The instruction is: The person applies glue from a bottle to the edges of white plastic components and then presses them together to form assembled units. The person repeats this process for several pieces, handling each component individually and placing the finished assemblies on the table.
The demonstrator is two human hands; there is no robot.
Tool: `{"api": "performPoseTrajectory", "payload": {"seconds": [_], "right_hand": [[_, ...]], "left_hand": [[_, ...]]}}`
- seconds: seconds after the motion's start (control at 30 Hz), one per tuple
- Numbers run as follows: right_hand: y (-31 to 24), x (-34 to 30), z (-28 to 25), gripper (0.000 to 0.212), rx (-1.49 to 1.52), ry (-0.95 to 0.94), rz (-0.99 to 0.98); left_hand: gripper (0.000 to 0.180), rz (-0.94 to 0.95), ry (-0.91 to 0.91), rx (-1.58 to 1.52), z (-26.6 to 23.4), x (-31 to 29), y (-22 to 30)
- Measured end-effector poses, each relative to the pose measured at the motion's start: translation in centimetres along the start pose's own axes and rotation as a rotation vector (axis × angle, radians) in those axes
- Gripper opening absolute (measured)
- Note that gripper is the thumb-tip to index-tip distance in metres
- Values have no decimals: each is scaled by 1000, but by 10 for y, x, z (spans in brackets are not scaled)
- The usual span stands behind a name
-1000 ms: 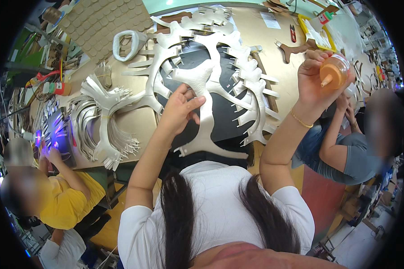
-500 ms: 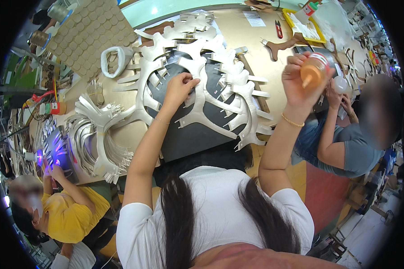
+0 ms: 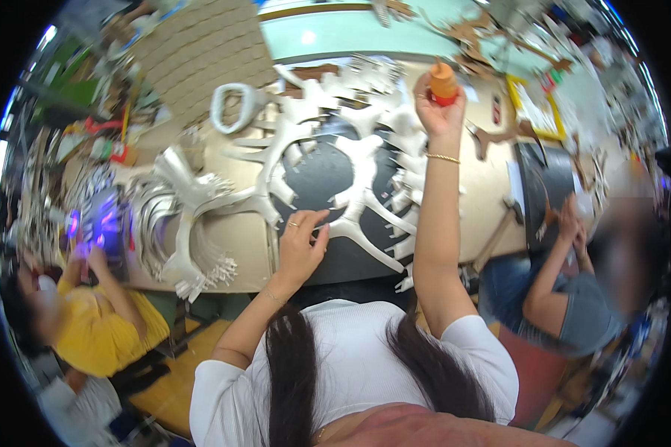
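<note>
1. Hands first: my right hand is raised toward the upper middle of the frame, fingers clenched round an orange-capped glue bottle. The bottle stands roughly upright in the grip, cap toward the top of the frame.
2. My left hand sits lower, just left of centre, fingers loosely curled with the tips resting on or just over the edge of a white antler-shaped cutout. I cannot tell whether it presses down or only touches.
3. That cutout lies on a dark sheet in the middle of the tan worktable, with more white branching pieces fanned out to the left and above it.
4. I judge the step in hand to be gluing: the left hand steadies the piece while the bottle is held ready above, well apart from the surface.
5. The next move, as I read it, calls for lowering the bottle to the cutout, tipping the nozzle down and keeping the left fingers clear of the glue line.
6. Around me, a person in a yellow top works at the lower left, and a person in a grey top sits at the right, hands together near the table edge.
</note>
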State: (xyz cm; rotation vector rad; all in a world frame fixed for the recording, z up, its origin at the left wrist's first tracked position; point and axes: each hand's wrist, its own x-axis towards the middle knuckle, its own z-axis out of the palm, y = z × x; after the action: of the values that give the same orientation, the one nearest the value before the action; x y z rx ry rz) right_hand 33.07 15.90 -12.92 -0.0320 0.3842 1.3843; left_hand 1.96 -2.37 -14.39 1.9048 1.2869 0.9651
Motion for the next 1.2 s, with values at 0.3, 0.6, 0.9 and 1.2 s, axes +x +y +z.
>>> {"api": "performPoseTrajectory", "payload": {"seconds": [0.3, 0.6, 0.9, 1.2], "right_hand": [[179, -87, -19, 57, -487, -204, 682], [244, -134, -31, 68, -615, -60, 919], [219, -148, -45, 52, -775, -52, 895], [175, -145, -26, 28, -1099, -191, 497]], "left_hand": [[73, 163, 445, -116, -61, 71, -6], [68, -63, 369, -370, -126, 84, 15], [50, 189, 723, -153, -285, 154, -84], [59, -184, 653, 538, -321, 246, -238]]}}
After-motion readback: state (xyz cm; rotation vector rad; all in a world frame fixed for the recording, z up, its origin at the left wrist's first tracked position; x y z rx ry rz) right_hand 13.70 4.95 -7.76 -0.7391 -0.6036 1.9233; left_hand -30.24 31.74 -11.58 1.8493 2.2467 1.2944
